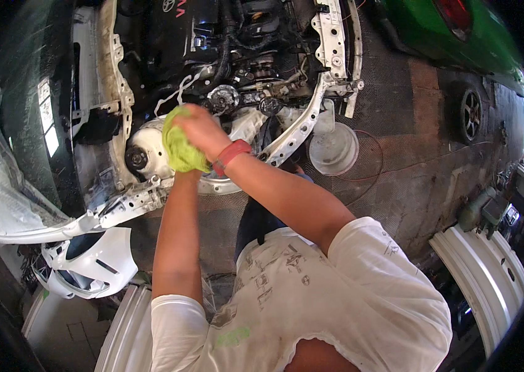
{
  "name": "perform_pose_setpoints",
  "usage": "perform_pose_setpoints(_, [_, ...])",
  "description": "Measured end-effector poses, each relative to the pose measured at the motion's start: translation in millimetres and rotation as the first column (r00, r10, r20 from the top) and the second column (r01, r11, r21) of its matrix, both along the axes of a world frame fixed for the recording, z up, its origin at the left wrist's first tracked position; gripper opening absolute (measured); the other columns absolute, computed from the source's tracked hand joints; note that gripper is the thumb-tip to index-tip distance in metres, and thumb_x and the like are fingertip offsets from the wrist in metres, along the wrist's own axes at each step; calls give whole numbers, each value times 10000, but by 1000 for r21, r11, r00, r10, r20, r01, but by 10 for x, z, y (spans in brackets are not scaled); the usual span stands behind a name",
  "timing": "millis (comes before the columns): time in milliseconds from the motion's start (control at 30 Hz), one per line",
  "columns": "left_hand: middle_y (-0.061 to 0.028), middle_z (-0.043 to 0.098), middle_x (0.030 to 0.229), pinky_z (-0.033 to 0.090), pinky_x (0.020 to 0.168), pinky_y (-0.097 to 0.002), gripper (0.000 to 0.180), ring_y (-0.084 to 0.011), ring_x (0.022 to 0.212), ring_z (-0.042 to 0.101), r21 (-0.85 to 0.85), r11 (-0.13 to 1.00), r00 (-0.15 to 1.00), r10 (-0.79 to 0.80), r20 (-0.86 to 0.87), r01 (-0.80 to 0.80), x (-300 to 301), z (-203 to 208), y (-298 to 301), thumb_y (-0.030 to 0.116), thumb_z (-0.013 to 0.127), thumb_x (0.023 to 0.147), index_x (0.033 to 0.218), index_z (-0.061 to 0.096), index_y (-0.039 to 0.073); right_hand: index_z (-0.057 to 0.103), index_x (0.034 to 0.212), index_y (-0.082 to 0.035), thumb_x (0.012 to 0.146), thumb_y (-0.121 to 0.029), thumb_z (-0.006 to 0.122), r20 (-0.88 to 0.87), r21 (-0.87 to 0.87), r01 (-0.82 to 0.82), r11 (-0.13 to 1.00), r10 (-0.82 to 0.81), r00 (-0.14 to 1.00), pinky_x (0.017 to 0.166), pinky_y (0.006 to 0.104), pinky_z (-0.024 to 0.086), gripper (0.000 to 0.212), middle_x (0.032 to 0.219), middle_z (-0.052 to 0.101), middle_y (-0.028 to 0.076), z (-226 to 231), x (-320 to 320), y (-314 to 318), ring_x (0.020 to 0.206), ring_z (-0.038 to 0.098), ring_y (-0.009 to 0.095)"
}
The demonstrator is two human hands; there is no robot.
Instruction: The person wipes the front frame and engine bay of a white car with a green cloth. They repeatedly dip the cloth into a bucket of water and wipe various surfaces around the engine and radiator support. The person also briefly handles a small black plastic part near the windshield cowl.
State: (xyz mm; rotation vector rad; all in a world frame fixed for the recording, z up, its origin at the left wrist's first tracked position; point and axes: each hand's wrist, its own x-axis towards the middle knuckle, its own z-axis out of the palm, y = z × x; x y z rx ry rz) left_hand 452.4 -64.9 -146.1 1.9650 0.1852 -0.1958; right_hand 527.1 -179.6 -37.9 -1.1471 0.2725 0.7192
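A bright yellow-green cloth (181, 146) is bunched up over the white inner wing of an open car engine bay. My right hand (201, 130), with a red band (232, 155) at its wrist, is closed on the cloth from the upper right, slightly blurred. My left forearm (178, 248) reaches up to the cloth's lower edge. The cloth covers my left hand, so its fingers do not show. Just left of the cloth is a round dark strut mount (136, 158) on the white metal. A thin white bracket (181, 90) stands above my right hand.
The dark engine (212, 37) fills the bay behind my hands. A white front crossmember (302, 127) curves along the right. On the floor stand a whitish bucket (334, 149) and a loose wheel (469, 115). White body panels (88, 263) lie at lower left. A green car (454, 31) is at far right.
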Motion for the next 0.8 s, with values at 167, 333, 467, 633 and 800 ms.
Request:
perform_pose_setpoints(167, [-182, 746, 1308, 598, 1011, -480, 598, -392, 977, 757, 536, 833, 967, 5, -253, 136, 233, 183, -77, 99, 521, 1014, 1590, 515, 261, 679, 1212, -84, 1069, -479, 651, -311, 565, 413, 715, -279, 909, 935, 467, 638, 421, 1153, 744, 112, -408, 656, -1331, 1033, 743, 281])
perform_pose_setpoints(333, [-100, 684, 1285, 585, 884, -369, 467, -237, 975, 697, 60, 977, 865, 210, -455, -205, 402, 446, 5, 20, 549, 1003, 1416, 679, 197, 692, 1296, -44, 946, -371, 864, 133, -138, 528, 838, -512, 848, 953, 435, 629, 510, 1228, 767, 122, -555, 2025, -2628, 1097, 765, 294])
perform_pose_setpoints(467, [-152, 766, 962, 568, 886, -472, 357, -329, 907, 747, 458, 869, 928, 308, -211, -185, 452, 727, -85, 99, 723, 961, 1307, 708, 186, 554, 1400, 2, 759, -528, 966, 719, -671, 689, 273, 11, 695, 930, 553, 620, 928, 1266, 706, 229, -940, 2653, -3019, 1104, 747, 389])
perform_pose_setpoints(633, [-160, 782, 910, 585, 835, -516, 302, -428, 869, 757, 805, 590, 975, 137, -175, 61, 732, 836, -160, 131, 748, 924, 1224, 713, 126, 490, 1513, -66, 725, -741, 875, 519, -795, 599, -94, 404, 753, 994, 607, 580, 1107, 1468, 560, 264, -1519, 2636, -3049, 1252, 667, 473])
perform_pose_setpoints(800, [-161, 781, 873, 612, 803, -516, 349, -391, 841, 774, 860, 341, 922, -65, -381, 379, 858, 478, -90, 110, 710, 872, 1222, 707, 105, 467, 1552, -114, 739, -792, 827, 552, -784, 596, -174, 245, 797, 952, 614, 586, 1118, 1444, 569, 201, -1707, 2603, -2978, 1247, 666, 448])
